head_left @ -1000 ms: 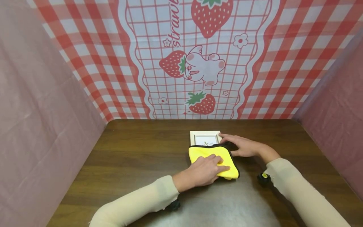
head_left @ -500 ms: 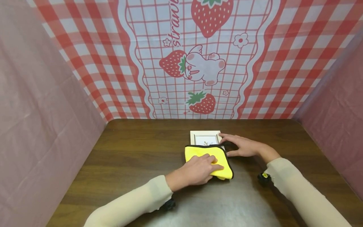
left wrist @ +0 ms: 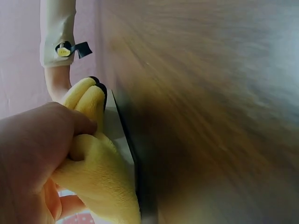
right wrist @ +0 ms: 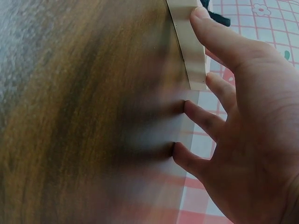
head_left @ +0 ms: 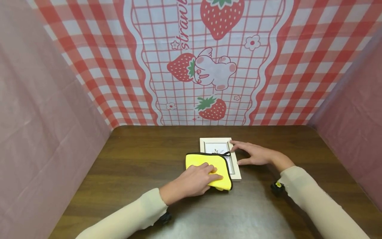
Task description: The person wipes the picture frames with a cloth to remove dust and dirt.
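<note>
- Cream picture frame [head_left: 235, 171]: flat on wooden table [head_left: 143, 159].
- Yellow cloth [head_left: 220, 165]: partly over frame, pinched by left hand [head_left: 195, 180].
- Right hand [head_left: 255, 154]: fingers apart, touching frame's right edge.

I'm working in what looks like a small curtained-off recording booth, home or lab I can't tell: wood-grain table [head_left: 134, 162] right up against a strawberry-and-check cloth [head_left: 215, 71], plain pink drapes [head_left: 50, 116] closing off both sides, small black gear [head_left: 277, 188] at my cuffs [head_left: 293, 181].
</note>
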The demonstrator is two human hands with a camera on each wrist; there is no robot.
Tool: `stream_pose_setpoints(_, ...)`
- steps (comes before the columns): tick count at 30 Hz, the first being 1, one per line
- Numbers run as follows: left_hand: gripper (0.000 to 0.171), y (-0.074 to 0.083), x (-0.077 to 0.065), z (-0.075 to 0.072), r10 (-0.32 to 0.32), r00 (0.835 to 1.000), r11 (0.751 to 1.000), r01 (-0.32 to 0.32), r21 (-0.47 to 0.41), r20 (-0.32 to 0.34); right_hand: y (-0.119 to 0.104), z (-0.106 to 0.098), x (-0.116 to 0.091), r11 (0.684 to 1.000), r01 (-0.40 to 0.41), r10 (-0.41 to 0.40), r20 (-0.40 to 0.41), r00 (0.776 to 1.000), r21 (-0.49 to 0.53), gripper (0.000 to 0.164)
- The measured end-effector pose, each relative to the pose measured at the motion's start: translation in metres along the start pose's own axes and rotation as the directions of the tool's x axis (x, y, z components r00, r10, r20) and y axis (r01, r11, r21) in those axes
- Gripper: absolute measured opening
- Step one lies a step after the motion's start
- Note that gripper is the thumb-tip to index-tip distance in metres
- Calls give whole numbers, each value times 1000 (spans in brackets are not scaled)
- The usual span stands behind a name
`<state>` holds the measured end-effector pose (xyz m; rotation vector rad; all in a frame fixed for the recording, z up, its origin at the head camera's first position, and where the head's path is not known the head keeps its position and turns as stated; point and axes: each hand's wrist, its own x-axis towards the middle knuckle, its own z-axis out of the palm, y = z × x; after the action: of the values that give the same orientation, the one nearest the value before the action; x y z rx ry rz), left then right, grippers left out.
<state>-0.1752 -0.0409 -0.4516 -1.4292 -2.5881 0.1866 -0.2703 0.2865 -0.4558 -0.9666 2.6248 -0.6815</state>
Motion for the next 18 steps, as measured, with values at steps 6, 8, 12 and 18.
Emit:
stream_pose_setpoints(6, 49, -9, -15, 1, 20, 1000, 1000, -20, 4, -16, 1, 1, 0, 1000, -2, 2, -3, 1000, 4, 45)
stream_pose_setpoints(8, 50, -11, -18, 1, 30, 999, 999, -29, 14, -33, 2, 1, -1, 1000, -15, 15, -1, 1000, 6, 45)
stream_pose_setpoints(12, 52, -14, -22, 3, 50, 996, 998, -48, 29, -73, 3, 1, -1, 1000, -14, 14, -4, 1000, 3, 46)
stream_pose_setpoints(18, 52, -13, -21, 2, 48, 997, 999, -47, 16, -66, 3, 2, 0, 1000, 9, -9, -11, 1000, -2, 44)
